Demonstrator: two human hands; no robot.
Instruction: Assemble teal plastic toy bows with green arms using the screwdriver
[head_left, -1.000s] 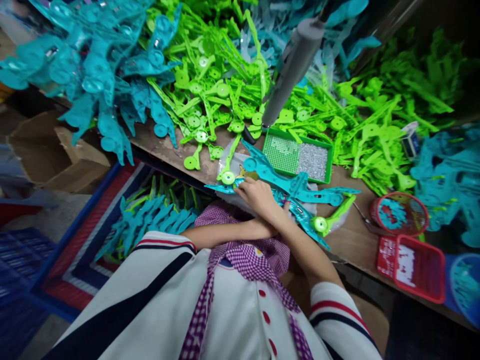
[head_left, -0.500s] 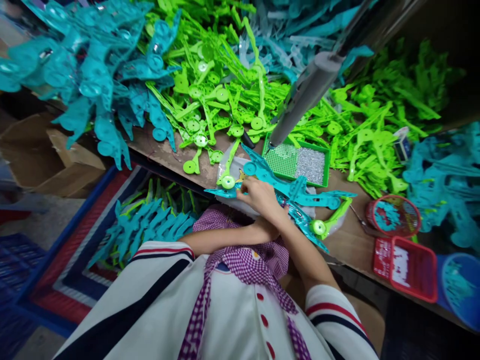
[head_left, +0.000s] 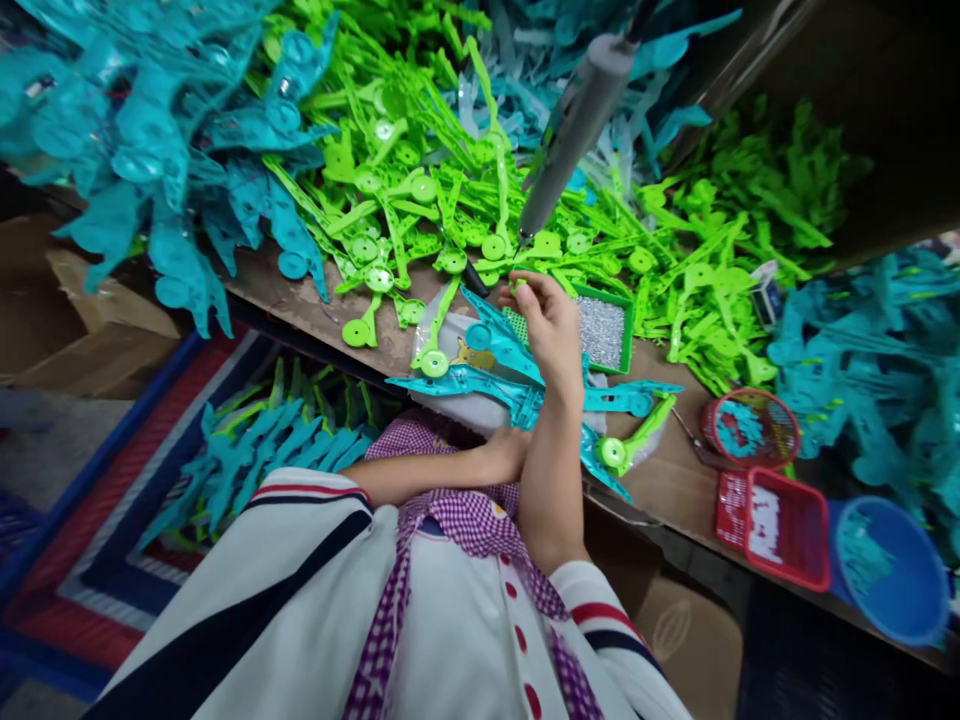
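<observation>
Now the right hand [head_left: 553, 325] has left the teal hanger [head_left: 521, 402] on the tabletop [head_left: 679, 455] for the green tray [head_left: 628, 335], seemingly interrupting work; whether its curled grip or the left hand [head_left: 508, 455] pinches anything, I cannot tell.

No words, numbers or brands are showing legibly. Toward three o'clock in the view, a small box [head_left: 766, 294] is bearing marks too small and blurred for reading. Close to the clock's centre, a pale sheet [head_left: 454, 332] is carrying a yellow cartoon-like figure [head_left: 475, 353].
</observation>
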